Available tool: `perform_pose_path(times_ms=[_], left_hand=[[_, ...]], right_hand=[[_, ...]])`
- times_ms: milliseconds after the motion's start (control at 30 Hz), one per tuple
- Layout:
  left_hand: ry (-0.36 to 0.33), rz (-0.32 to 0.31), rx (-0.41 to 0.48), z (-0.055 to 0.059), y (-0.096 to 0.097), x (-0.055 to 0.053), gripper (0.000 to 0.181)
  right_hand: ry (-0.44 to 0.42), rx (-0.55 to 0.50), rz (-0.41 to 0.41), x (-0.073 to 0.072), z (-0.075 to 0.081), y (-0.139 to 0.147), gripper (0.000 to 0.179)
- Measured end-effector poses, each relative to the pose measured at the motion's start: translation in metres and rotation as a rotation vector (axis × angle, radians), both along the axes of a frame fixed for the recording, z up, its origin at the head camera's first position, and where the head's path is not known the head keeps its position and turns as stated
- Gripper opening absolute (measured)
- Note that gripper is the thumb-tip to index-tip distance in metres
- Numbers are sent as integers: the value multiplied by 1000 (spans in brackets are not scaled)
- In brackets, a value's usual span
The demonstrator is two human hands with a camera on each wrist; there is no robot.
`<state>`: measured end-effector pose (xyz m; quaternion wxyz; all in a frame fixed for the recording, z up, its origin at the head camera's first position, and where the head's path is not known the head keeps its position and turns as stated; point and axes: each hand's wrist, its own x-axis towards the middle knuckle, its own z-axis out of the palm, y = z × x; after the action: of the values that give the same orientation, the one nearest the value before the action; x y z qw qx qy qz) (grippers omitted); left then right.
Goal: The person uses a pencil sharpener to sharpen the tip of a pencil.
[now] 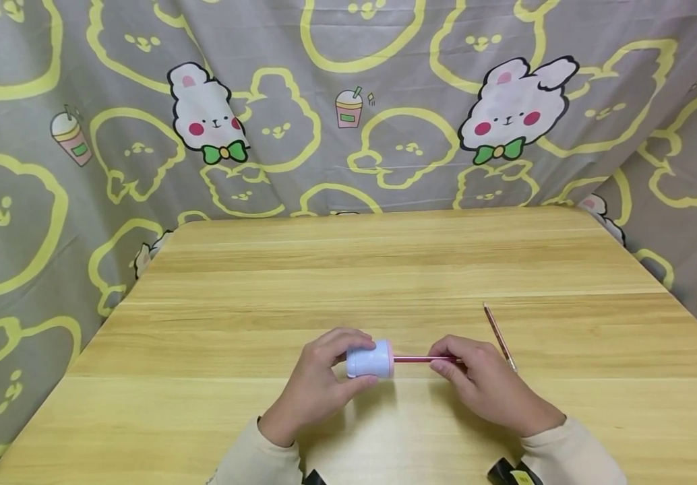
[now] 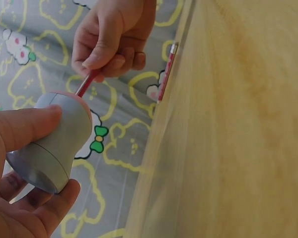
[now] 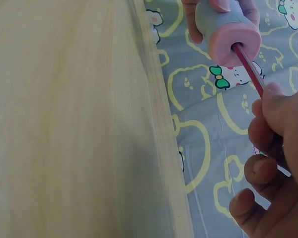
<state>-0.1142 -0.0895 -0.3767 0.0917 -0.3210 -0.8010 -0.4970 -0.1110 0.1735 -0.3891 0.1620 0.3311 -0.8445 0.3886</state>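
Observation:
My left hand (image 1: 324,374) grips a pale blue pencil sharpener (image 1: 368,360), thumb on one side and fingers on the other. Its pink end (image 3: 226,43) has a round hole and faces my right hand (image 1: 482,377). Between thumb and index finger, the right hand pinches a red pencil (image 1: 412,359). The pencil's tip is hidden inside the sharpener's hole. Both things are held level above the table, in line with each other. The other right fingers curl loosely below the pencil in the right wrist view.
A second red pencil (image 1: 499,335) lies on the wooden table (image 1: 348,283) just beyond the right hand. Behind the table hangs a grey curtain (image 1: 300,148) with yellow cartoon outlines. Black straps (image 1: 509,471) show near the cuffs.

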Motion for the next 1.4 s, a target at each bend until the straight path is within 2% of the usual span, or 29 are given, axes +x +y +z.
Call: perform_pose_path(times_ms=[233, 433, 500, 633, 700, 833, 1000, 1133, 1300, 1400], left_hand=[[-15, -9, 2, 0, 0, 0, 39], [-20, -6, 12, 0, 0, 0, 40], [-18, -6, 17, -1, 0, 0, 40], [-16, -6, 16, -1, 0, 0, 39], [-19, -3, 10, -1, -1, 0, 39], [-31, 5, -4, -1, -1, 1, 39], [-37, 8, -8, -1, -1, 0, 39], [-39, 4, -8, -1, -1, 0, 39], [-39, 8, -8, -1, -1, 0, 39], [-34, 11, -3, -1, -1, 0, 40]], right_hand=[[91, 15, -23, -1, 0, 1, 14], [18, -15, -20, 1, 2, 1, 20], [0, -31, -8, 0, 1, 0, 16], [10, -53, 14, -1, -1, 1, 3], [14, -54, 16, -2, -1, 2, 7], [25, -26, -17, -2, -2, 1, 4], [58, -1, -33, -2, 0, 2, 17], [85, 14, -36, -2, 1, 2, 17], [34, 19, -44, -1, 1, 2, 15], [0, 14, -41, 0, 0, 1, 20]])
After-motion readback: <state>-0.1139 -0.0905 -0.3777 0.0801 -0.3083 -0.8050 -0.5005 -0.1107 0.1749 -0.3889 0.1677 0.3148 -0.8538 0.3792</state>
